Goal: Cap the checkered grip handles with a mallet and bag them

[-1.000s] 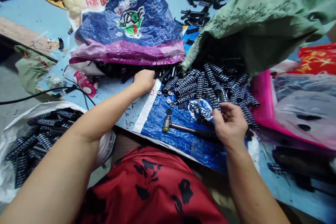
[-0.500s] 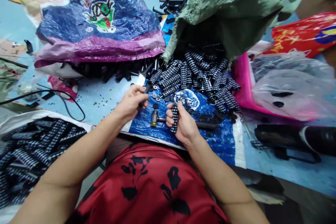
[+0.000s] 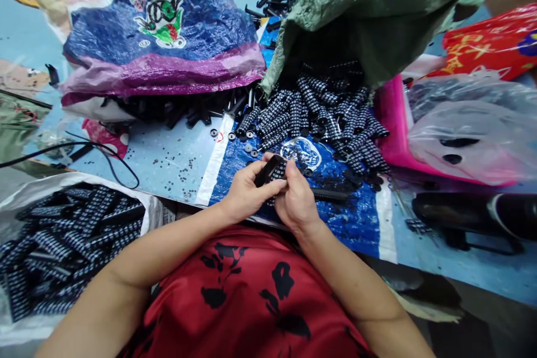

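Note:
Both hands meet above the blue plastic sheet (image 3: 361, 229). My left hand (image 3: 249, 187) is closed on a black plastic bar (image 3: 268, 171), held slantwise against the roller in the other hand. My right hand (image 3: 297, 197) grips that black roller with white-dotted rows (image 3: 280, 172), partly hidden by fingers and the bar. Just beyond the hands lies a heap of similar dotted rollers (image 3: 319, 106), spilling from the mouth of a green sack (image 3: 369, 22). Small black and grey washers (image 3: 250, 149) are scattered in front of the heap.
A blue and purple printed bag (image 3: 168, 67) covers black parts at the back left. At lower left, a white sack (image 3: 153, 207) holds many dotted rollers. A pink bin (image 3: 390, 123) with clear plastic bags stands right, near a black cylindrical tool (image 3: 461, 215). A cable (image 3: 84, 145) crosses the left.
My left hand has come right with the black bar and brought it against the roller in my right hand. The hammer on the sheet is now hidden behind the hands. The view has shifted slightly.

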{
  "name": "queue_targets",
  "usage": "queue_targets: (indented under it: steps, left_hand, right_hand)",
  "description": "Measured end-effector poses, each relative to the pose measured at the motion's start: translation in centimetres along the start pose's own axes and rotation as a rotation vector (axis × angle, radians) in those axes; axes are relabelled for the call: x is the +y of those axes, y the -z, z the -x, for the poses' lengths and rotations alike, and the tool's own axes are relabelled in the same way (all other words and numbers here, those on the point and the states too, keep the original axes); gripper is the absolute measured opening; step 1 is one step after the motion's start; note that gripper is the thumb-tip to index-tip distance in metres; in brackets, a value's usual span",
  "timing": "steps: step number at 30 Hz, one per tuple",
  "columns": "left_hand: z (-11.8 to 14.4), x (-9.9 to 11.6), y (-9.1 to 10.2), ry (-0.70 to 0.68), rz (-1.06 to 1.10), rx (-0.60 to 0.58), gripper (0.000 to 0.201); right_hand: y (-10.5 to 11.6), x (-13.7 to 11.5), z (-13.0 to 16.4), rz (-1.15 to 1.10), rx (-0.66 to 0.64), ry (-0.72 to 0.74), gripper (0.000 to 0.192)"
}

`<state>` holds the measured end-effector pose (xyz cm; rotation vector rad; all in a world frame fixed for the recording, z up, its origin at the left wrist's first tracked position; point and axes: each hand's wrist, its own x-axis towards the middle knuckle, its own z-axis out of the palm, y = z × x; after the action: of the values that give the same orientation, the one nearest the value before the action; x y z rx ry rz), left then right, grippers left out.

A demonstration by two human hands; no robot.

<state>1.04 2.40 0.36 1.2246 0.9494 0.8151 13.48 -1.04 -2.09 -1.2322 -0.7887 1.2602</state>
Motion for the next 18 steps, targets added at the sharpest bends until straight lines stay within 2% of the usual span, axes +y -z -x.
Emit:
queue_targets:
  steps: [2, 4, 5, 7, 9, 13, 15, 18]
  left_hand:
    - [0.3, 0.1, 0.6, 0.045, 0.010, -0.024, 0.034]
    - [0.6, 0.2, 1.5, 0.091, 0.028, -0.048, 0.038]
    - [0.7, 0.3, 1.8, 0.107, 0.029, -0.055, 0.039]
    - [0.9, 0.2, 2.1, 0.117, 0.025, -0.050, 0.041]
    - [1.1, 0.1, 1.9, 0.110, 0.033, -0.012, 0.041]
    - [1.7, -0.1, 0.8, 0.092, 0.036, 0.103, 0.047]
    - [1.9, -0.1, 0.6, 0.114, 0.058, 0.113, 0.037]
    - [2.1, 0.1, 0.7, 0.212, 0.241, 0.106, 0.028]
  right_hand:
    - [1.4, -0.1, 0.3, 0.261, -0.139, 0.236, 0.082]
    - [2.8, -0.5, 0.5, 0.550, -0.241, 0.514, 0.112]
    - [3.3, -0.8, 0.5, 0.669, -0.285, 0.632, 0.119]
    - [3.9, -1.3, 0.6, 0.818, -0.346, 0.795, 0.116]
    - [3.9, -1.7, 0.7, 0.892, -0.344, 0.897, 0.109]
    - [3.5, -1.9, 1.3, 1.034, -0.260, 1.020, 0.114]
    - [3.3, -1.7, 1.4, 1.035, -0.216, 1.105, 0.112]
    - [3.2, -1.2, 1.4, 1.085, -0.209, 1.125, 0.103]
